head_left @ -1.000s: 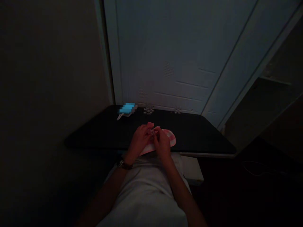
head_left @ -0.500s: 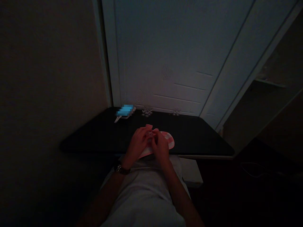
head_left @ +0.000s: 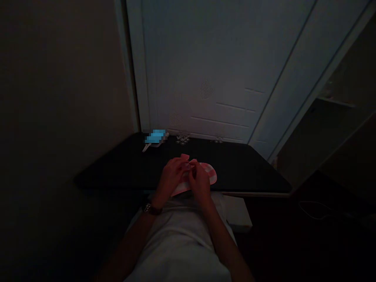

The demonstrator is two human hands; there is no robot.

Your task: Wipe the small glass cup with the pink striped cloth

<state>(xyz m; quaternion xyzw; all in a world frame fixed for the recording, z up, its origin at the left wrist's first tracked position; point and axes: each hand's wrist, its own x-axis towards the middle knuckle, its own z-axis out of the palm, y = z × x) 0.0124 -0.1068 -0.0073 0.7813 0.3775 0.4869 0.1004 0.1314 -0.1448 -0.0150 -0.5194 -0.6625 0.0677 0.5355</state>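
Note:
A pink-and-white checked piece point(head_left: 210, 172) with a rounded right end lies at the table's near edge, under and between my hands; its kind is unclear in the dim light. My left hand point(head_left: 173, 171) is closed on its left part, and a pink tab point(head_left: 185, 156) sticks up beyond the fingers. The fingers of my right hand point(head_left: 200, 179) pinch at its upper middle, close to the left fingertips. Something small and pale point(head_left: 187, 167) shows between the two hands, too dark to name. My palms hide much of the checked piece.
The black table point(head_left: 123, 172) stands against a pale panelled door point(head_left: 205, 47). At its back are a lit phone point(head_left: 155, 136) on a white stand, a cluster of clear plastic pieces point(head_left: 182, 138) and a smaller cluster point(head_left: 218, 139). A white box point(head_left: 238, 214) sits below the right edge.
Almost nothing differs. My fingers stay at the same spot on the checked piece, with only a very slight shift, and the picture is a little darker.

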